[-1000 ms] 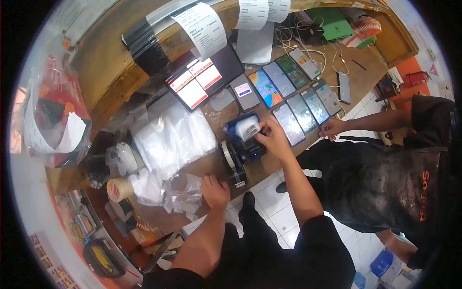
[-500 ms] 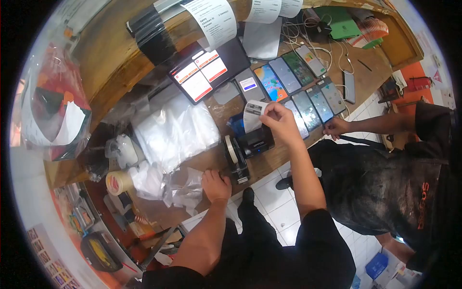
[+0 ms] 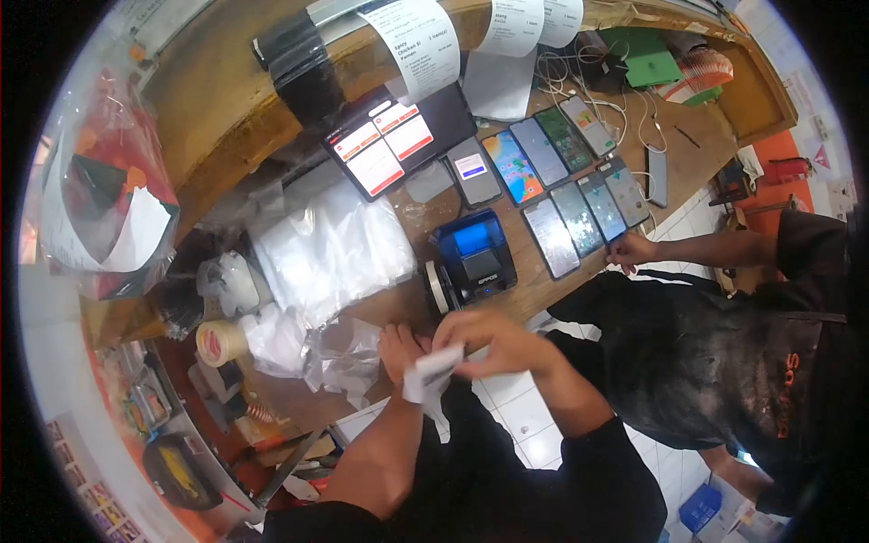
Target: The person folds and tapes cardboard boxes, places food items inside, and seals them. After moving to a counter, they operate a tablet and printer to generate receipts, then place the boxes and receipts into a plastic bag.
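Note:
My right hand (image 3: 496, 342) is closed on a small white paper slip (image 3: 438, 362), blurred by motion, near the table's front edge. My left hand (image 3: 401, 351) lies on the table edge beside the crumpled plastic bags (image 3: 348, 357), fingers spread, partly hidden behind the slip. Just above my right hand stands the small black receipt printer (image 3: 484, 271) with a blue inside; the tape dispenser (image 3: 437, 288) is at its left. A tablet (image 3: 398, 145) and several phones (image 3: 552, 237) lie behind and to the right.
A stack of clear plastic bags (image 3: 335, 249) covers the table's left part. A tape roll (image 3: 220, 343) lies near it. Long receipts (image 3: 416, 50) hang from above. At the right, a co-worker's hand (image 3: 631, 251) touches the table edge by the phones. White cables (image 3: 588, 90) lie behind.
My right hand has moved from above the printer down toward me with the paper slip, beside my left hand. The slip no longer covers the printer. My left hand has hardly moved.

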`<state>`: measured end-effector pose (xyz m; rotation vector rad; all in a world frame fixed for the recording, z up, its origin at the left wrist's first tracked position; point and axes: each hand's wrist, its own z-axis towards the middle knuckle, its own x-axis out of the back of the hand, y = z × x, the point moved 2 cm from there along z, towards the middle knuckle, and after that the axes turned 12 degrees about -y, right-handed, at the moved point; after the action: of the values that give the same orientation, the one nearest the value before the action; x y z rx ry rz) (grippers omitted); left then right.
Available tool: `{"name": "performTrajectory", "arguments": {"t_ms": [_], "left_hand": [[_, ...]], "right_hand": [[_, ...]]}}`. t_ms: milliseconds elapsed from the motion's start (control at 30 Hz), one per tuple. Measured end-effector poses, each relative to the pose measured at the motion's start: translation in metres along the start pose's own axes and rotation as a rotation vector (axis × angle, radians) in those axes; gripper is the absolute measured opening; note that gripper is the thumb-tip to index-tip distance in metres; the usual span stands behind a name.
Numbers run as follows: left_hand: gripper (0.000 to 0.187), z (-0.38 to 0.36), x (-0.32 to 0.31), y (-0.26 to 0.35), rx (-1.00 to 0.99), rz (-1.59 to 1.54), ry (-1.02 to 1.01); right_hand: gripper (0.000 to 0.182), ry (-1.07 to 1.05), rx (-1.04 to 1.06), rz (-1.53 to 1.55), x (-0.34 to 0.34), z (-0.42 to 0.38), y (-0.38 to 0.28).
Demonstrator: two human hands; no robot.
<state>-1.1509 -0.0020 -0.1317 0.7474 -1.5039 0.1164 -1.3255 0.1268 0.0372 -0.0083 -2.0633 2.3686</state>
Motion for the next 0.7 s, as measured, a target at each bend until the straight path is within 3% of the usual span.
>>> {"name": "performTrajectory", "arguments": {"t_ms": [67, 100, 133, 200, 300, 400, 533, 700], "left_hand": [[0.03, -0.003, 0.002, 0.004, 0.01, 0.006, 0.007], [0.03, 0.001, 0.013, 0.015, 0.038, 0.018, -0.018], [0.029, 0.004, 0.02, 0.021, 0.067, 0.031, -0.039], [0.029, 0.005, 0.022, 0.021, 0.051, 0.008, -0.026], [0.03, 0.006, 0.024, 0.022, 0.061, 0.0, -0.031], [0.03, 0.007, 0.023, 0.021, 0.076, 0.006, -0.038], [0.032, 0.005, 0.019, 0.018, 0.092, 0.017, -0.072], [0.037, 0.005, 0.019, 0.019, 0.073, 0.024, -0.05]], "right_hand": [[0.037, 0.41, -0.057, 0.334, 0.034, -0.014, 0.013], [0.036, 0.662, -0.239, 0.164, 0.063, -0.019, 0.024], [0.036, 0.798, -0.237, 0.064, 0.099, -0.019, 0.032], [0.037, 0.929, -0.036, -0.108, 0.157, -0.005, 0.027], [0.043, 0.746, -0.527, -0.299, 0.215, -0.001, 0.075], [0.047, 0.5, -0.678, -0.471, 0.227, 0.014, 0.102], [0.058, 0.469, -0.631, -0.543, 0.234, 0.018, 0.133], [0.058, 0.453, -0.691, -0.581, 0.235, 0.017, 0.142]]}}
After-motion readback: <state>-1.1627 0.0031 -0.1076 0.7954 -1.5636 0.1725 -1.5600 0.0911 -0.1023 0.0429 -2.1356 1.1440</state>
